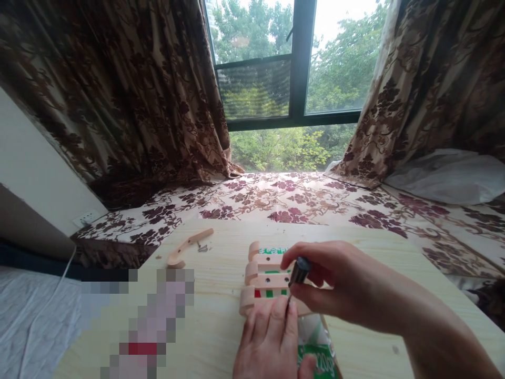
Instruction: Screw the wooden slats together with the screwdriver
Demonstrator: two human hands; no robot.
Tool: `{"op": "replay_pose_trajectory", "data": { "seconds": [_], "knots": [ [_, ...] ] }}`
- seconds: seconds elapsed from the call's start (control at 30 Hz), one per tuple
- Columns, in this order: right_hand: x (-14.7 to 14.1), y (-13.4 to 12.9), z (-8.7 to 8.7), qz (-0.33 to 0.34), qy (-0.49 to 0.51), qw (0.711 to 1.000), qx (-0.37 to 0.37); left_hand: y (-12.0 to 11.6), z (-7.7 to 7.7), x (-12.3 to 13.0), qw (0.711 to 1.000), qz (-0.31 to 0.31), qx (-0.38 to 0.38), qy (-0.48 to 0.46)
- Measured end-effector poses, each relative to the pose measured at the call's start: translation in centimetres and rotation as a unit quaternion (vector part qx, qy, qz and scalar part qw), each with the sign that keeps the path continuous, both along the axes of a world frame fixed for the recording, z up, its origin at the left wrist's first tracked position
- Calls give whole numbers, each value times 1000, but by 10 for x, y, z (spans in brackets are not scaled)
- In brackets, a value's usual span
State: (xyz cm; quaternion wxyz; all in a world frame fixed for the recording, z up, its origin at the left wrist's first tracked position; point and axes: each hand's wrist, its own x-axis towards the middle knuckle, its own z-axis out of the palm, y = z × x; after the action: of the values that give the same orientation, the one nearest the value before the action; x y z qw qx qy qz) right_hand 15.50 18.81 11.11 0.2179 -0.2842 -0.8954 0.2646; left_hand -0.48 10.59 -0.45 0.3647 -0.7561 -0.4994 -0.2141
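In the head view, a pale wooden slatted piece (pixel 258 281) with rounded ends and dark screw holes lies over a green and white printed packet (pixel 321 350). My left hand (pixel 266 334) presses its fingers together on the slat nearest me, holding the piece down. A screwdriver (pixel 300 269) with a short dark handle is pinched in the fingers of my right hand (pixel 335 271). Its shaft points down to the near slat, between my left fingertips. The tip and any screw under it are hidden by those fingers.
A curved wooden piece (pixel 189 246) with holes lies at the table's left, beside several small screws (pixel 202 247). A blurred patch (pixel 153 321) covers the left front of the pale wooden table (pixel 366 252). Behind are a floral-covered ledge (pixel 252 197), a window and a plastic bag (pixel 450 176).
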Motion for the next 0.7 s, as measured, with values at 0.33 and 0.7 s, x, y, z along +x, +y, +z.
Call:
{"op": "replay_pose_trajectory", "data": {
  "seconds": [0.33,0.7],
  "knots": [
    [-3,4,20,-27,-105,993,41,3,-1,-2,1000,-21,-5,-9],
    [-23,-5,58,101,-338,909,223,9,-19,-3,997,-39,-1,-60]
  ]
}}
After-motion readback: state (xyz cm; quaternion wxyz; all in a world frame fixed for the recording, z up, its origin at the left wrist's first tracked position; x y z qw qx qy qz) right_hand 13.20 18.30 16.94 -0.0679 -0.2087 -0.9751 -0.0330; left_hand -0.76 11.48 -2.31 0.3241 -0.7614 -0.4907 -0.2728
